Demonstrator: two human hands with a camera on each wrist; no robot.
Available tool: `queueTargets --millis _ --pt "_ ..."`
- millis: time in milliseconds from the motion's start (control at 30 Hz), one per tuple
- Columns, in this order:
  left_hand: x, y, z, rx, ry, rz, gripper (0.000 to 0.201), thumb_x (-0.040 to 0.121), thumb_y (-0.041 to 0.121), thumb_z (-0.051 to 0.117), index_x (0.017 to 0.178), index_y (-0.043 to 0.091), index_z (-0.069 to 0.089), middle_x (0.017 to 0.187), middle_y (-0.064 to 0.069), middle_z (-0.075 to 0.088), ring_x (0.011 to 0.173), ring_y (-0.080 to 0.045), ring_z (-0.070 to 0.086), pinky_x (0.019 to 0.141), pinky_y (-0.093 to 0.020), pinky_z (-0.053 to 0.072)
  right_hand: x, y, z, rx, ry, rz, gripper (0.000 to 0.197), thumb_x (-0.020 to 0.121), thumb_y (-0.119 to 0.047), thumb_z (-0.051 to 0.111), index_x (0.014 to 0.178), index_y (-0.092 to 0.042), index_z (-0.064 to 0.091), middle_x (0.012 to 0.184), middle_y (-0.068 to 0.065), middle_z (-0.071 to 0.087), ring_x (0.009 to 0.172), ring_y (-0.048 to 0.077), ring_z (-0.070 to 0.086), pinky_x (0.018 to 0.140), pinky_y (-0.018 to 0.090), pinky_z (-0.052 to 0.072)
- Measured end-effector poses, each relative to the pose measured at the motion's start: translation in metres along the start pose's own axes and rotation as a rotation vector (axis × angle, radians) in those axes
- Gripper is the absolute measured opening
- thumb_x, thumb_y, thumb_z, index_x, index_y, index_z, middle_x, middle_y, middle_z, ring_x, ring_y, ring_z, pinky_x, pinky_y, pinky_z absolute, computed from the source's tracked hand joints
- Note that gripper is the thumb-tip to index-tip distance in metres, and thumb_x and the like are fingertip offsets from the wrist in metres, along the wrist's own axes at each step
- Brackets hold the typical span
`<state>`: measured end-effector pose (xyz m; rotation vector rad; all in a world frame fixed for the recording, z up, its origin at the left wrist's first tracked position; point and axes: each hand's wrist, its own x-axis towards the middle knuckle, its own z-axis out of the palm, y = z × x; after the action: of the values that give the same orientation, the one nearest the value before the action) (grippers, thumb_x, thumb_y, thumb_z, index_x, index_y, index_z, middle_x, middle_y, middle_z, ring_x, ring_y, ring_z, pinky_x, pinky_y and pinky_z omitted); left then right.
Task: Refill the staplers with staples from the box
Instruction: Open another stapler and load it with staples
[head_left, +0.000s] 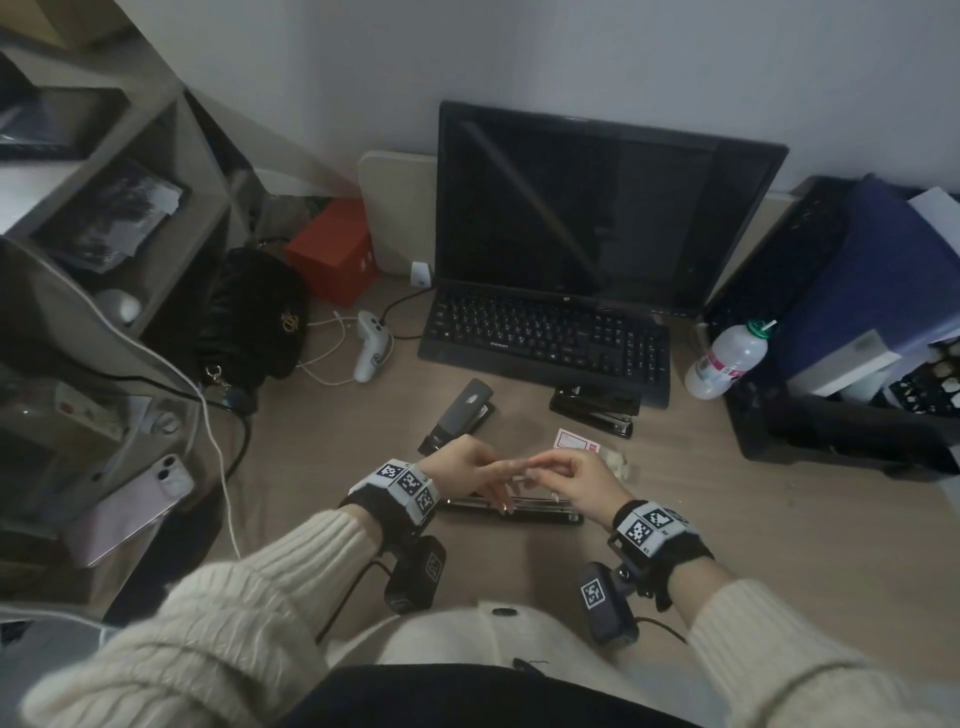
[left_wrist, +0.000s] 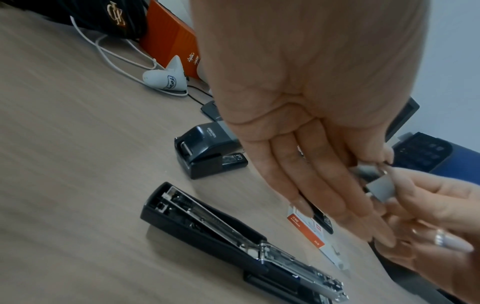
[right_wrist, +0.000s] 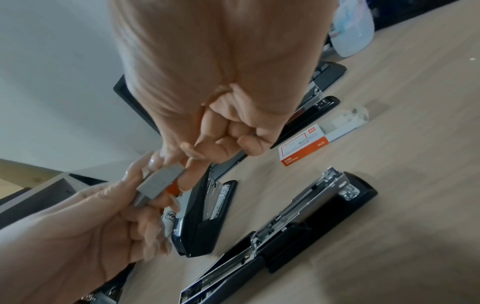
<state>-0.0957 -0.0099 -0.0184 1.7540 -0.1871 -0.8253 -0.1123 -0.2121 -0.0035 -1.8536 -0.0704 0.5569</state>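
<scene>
Nearest the person, an opened stapler (head_left: 511, 506) lies flat on the desk (head_left: 727, 519), its top folded out so the metal staple channel faces up. It sits directly below both hands.

Above it, the left hand (head_left: 470, 465) and the right hand (head_left: 571, 475) meet. Between them is a grey block of staples (right_wrist: 159, 183). The right hand pinches one end between thumb and forefinger, with its other fingers curled in. The left hand pinches the other end with thumb and fingertips; its remaining fingers (left_wrist: 306, 176) are extended downward. The block is clear of the channel and well above the desk.

Just beyond the hands lies the staple box (right_wrist: 302, 148), white and orange, marked "24/6"; its other print is too small to read. Its inner tray is partly slid out to the right. Crumpled clear wrapping (head_left: 618, 461) lies beside it.

Farther left, a grey-topped stapler (head_left: 460, 415) rests on the desk; a brand mark on its rear is illegible. Farther right, a black stapler (head_left: 592, 410) lies against the front edge of a black keyboard (head_left: 545, 338), with a dark monitor (head_left: 597, 208) behind.

At far left are a white controller (head_left: 370, 345) with a handwritten label, a white cable (head_left: 322, 353), a black bag (head_left: 254, 317) with a gold emblem and a red box (head_left: 332, 249). At right stands a plastic bottle (head_left: 724, 361).
</scene>
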Motion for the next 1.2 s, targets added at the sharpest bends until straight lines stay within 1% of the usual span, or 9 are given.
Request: queueTargets --millis 167,267,333,467,567,700,833,933,1200 --pt "0.000 -0.004 -0.004 0.005 0.004 -0.018 0.046 0.096 0.039 0.056 0.093 -0.005 0.071 0.077 -0.014 0.074 0.075 -0.021 0.073 0.082 -0.033 0.059 -0.001 0.006 -0.004 0.017 0.056 0.038 0.021 0.087 -0.016 0.068 0.107 -0.009 0.067 0.086 0.010 0.075 0.075 0.011 0.069 0.069 0.022 0.050" --pt "-0.001 -0.009 -0.005 0.032 0.045 -0.025 0.042 0.096 0.040 0.054 0.088 0.002 0.071 0.076 -0.013 0.073 0.072 -0.016 0.073 0.075 -0.025 0.058 0.000 0.012 -0.006 -0.009 0.099 0.041 0.017 0.092 -0.010 0.061 0.107 -0.006 0.066 0.080 0.004 0.070 0.058 -0.007 0.060 0.055 0.007 0.042" --pt "-0.001 -0.013 -0.007 0.050 0.066 -0.042 0.039 0.096 0.041 0.053 0.083 0.009 0.070 0.080 -0.015 0.074 0.075 -0.018 0.073 0.077 -0.027 0.058 0.000 0.016 -0.007 -0.078 0.102 0.041 0.015 0.094 -0.014 0.058 0.101 -0.008 0.070 0.077 -0.002 0.067 0.060 -0.009 0.058 0.059 0.006 0.042" --pt "-0.001 -0.019 -0.009 0.018 0.082 -0.073 0.031 0.095 0.038 0.058 0.082 0.010 0.066 0.083 -0.017 0.074 0.080 -0.023 0.073 0.080 -0.032 0.059 0.003 0.030 -0.007 -0.181 0.125 0.113 0.020 0.092 -0.028 0.062 0.082 -0.015 0.072 0.072 -0.003 0.069 0.070 0.007 0.060 0.070 0.018 0.044" --pt "-0.001 -0.026 -0.012 0.090 0.095 -0.086 0.029 0.092 0.039 0.062 0.081 0.013 0.066 0.083 -0.015 0.076 0.080 -0.024 0.074 0.084 -0.038 0.059 0.009 0.048 0.001 -0.212 0.168 0.225 0.027 0.088 -0.036 0.065 0.072 -0.015 0.070 0.071 0.001 0.072 0.070 0.014 0.066 0.067 0.025 0.047" --pt "-0.006 -0.032 -0.015 0.166 0.105 -0.138 0.035 0.091 0.041 0.063 0.087 0.007 0.069 0.082 -0.011 0.076 0.081 -0.026 0.073 0.082 -0.041 0.059 0.013 0.058 0.012 -0.238 0.223 0.350 0.031 0.088 -0.038 0.064 0.074 -0.012 0.071 0.065 -0.004 0.069 0.050 0.008 0.053 0.055 0.020 0.041" --pt "-0.014 -0.035 -0.016 0.165 0.121 -0.165 0.035 0.093 0.037 0.061 0.087 0.003 0.066 0.077 -0.010 0.074 0.067 -0.018 0.068 0.074 -0.038 0.057 0.015 0.062 0.024 -0.206 0.306 0.408 0.031 0.088 -0.037 0.064 0.077 -0.010 0.073 0.063 -0.009 0.067 0.053 0.007 0.056 0.059 0.022 0.042" --pt "-0.018 -0.042 -0.021 0.116 0.117 -0.177 0.035 0.093 0.035 0.062 0.086 0.002 0.065 0.078 -0.013 0.073 0.073 -0.025 0.071 0.076 -0.038 0.059 0.015 0.065 0.031 -0.181 0.368 0.446 0.032 0.088 -0.039 0.065 0.073 -0.012 0.073 0.062 -0.010 0.067 0.056 0.007 0.058 0.061 0.023 0.041" --pt "-0.025 -0.044 -0.026 0.131 0.092 -0.196 0.044 0.095 0.036 0.059 0.097 -0.007 0.066 0.070 -0.002 0.072 0.061 -0.006 0.070 0.056 -0.013 0.050 0.015 0.065 0.040 -0.196 0.433 0.455 0.033 0.088 -0.038 0.065 0.065 -0.014 0.069 0.058 -0.012 0.062 0.067 0.014 0.057 0.066 0.025 0.041"
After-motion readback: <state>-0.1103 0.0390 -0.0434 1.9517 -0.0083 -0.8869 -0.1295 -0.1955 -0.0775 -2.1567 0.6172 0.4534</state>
